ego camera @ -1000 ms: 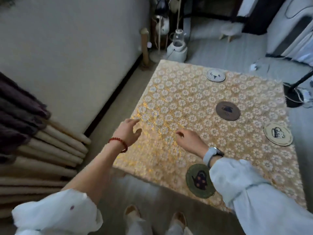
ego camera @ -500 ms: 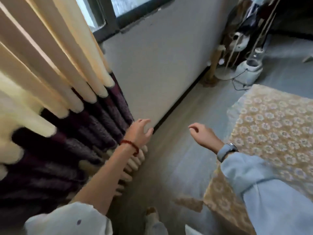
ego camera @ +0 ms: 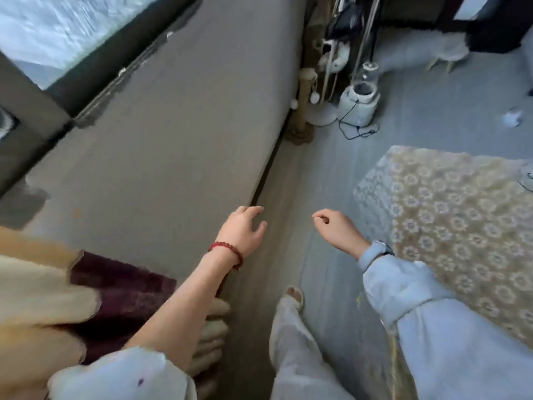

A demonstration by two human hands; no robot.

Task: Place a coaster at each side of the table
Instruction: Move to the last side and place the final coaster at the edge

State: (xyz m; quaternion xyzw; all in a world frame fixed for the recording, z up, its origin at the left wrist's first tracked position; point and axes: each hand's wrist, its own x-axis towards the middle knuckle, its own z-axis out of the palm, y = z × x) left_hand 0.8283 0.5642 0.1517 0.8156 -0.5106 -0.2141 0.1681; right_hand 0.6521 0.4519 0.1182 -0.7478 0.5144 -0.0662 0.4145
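The table (ego camera: 450, 215), under a gold lace floral cloth, fills the right side of the view. Only its left part shows. A sliver of a pale coaster (ego camera: 527, 176) peeks in at the right frame edge; the other coasters are out of view. My left hand (ego camera: 243, 230), with a red bead bracelet, hangs over the floor beside the wall, fingers spread and empty. My right hand (ego camera: 336, 228), with a watch on the wrist, hovers over the floor left of the table, fingers loosely curled and holding nothing.
A grey wall (ego camera: 178, 134) runs along the left, with a window above. Cream and dark purple curtains (ego camera: 86, 301) hang at lower left. A white appliance with a cord (ego camera: 359, 103) and a wooden post (ego camera: 302, 105) stand at the far wall. My foot (ego camera: 294, 295) is on the floor strip.
The view swung left off the table top, where several coasters lay, then partly back. Both hands left the cloth and now hang over the floor between wall and table.
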